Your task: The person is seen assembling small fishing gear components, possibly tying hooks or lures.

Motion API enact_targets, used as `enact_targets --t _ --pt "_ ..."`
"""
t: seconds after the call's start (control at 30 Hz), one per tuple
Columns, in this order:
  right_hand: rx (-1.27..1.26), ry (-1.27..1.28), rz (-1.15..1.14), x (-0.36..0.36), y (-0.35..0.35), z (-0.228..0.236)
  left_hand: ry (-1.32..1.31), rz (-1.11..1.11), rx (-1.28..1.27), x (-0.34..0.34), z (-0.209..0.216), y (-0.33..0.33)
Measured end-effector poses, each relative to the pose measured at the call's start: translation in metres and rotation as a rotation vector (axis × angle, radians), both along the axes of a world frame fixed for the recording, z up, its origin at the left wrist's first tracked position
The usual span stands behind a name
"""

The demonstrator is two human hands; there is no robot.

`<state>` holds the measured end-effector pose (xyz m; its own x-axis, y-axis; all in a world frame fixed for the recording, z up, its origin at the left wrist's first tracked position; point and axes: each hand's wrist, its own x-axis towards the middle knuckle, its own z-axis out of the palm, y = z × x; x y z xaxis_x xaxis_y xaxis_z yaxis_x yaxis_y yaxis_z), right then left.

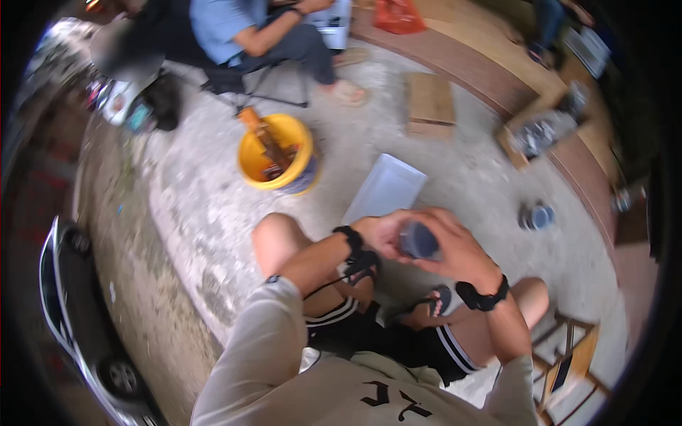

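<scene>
Between my two hands, above my knees, is a small round container (419, 240) with a dark grey top. My left hand (386, 233) closes on its left side. The fingers of my right hand (458, 245) wrap over its far side and its right. Its lower part is hidden by my hands, and blur hides finer detail. Just beyond them, a shallow white tray (387, 186) lies on the concrete floor, its near end partly covered by my hands.
A yellow bucket (245, 160) with things inside stands left of the tray. Beyond are a cardboard box (430, 103) and a seated person (227, 32). To the right are small containers (537, 216), an open carton (513, 150) and a wooden stool (575, 358). A car (92, 319) is at left.
</scene>
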<state>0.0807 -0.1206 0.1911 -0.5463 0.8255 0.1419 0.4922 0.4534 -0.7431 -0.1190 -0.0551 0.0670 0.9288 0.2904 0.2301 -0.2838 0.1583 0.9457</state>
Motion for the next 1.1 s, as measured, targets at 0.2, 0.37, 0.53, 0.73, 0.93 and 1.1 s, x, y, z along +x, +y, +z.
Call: enact_targets --t 0.2,0.37,0.53,0.73,0.93,1.1 --pt "-0.055 0.144 -0.137 -0.016 0.015 -0.008 0.364 -0.133 -1.072 0.006 0.005 0.007" --pt "-0.093 0.138 -0.164 -0.017 0.023 -0.012 0.451 0.052 -1.05 0.006 0.014 0.006" --pt "-0.32 0.316 -0.252 -0.021 0.053 -0.024 0.259 0.17 -1.127 0.004 0.013 0.012" --pt "-0.674 0.627 -0.399 -0.023 0.091 -0.058 0.014 0.461 -1.206 -0.018 -0.018 0.018" --pt "-0.821 0.604 -0.406 -0.006 0.102 -0.061 0.208 0.706 -1.25 -0.056 -0.075 0.023" --pt "-0.709 0.678 -0.401 0.012 0.1 -0.035 0.61 0.971 -1.129 -0.065 -0.105 0.027"
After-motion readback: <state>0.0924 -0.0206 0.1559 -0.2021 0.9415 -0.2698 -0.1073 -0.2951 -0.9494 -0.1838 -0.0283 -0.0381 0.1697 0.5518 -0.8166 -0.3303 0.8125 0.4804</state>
